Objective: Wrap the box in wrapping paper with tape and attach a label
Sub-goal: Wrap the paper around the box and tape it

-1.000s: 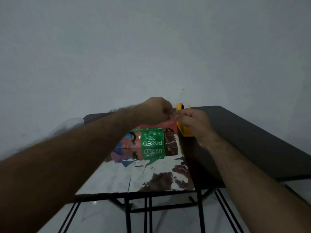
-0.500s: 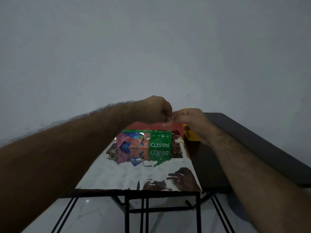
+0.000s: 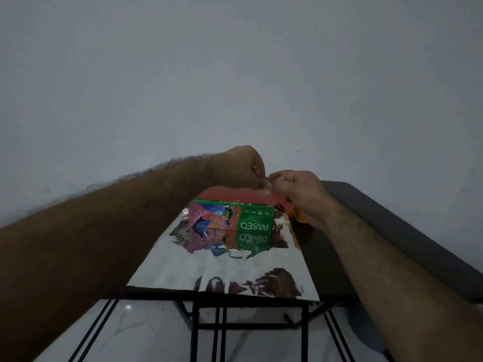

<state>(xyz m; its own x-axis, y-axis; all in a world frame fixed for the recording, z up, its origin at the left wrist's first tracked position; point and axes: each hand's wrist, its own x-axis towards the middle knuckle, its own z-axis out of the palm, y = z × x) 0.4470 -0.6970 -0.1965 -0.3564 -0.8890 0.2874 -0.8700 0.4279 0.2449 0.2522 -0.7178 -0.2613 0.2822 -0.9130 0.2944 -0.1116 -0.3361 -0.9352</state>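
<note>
**Both hands pinch a strip of clear tape above the box**

The box (image 3: 231, 216) – a tissue carton printed with a bright bird on pink and orange, and a green panel reading PASEO upside down to the camera – sits closed on a sheet of shiny silver wrapping paper (image 3: 222, 270). What it holds cannot be seen. The paper lies flat on a dark table (image 3: 407, 236), its near edge reaching the table's front rim, and it mirrors the carton's print just in front of the box. Beyond the box's top edge lies a red surface, too dim to make out.

The left hand (image 3: 241, 165) comes in from the left, forearm raised, fingers curled into a loose fist with thumb and fingertips pinching one end of a short piece of clear tape (image 3: 266, 182). The right hand (image 3: 298, 192) meets it from the right, its fingers likewise curled and pinching the other end – the two hands nearly touch, held just above the far right corner of the box. Under the right hand a yellow tape dispenser (image 3: 300, 215) shows partly, beside the paper's right edge; whether the hand also grips it cannot be told.
</note>
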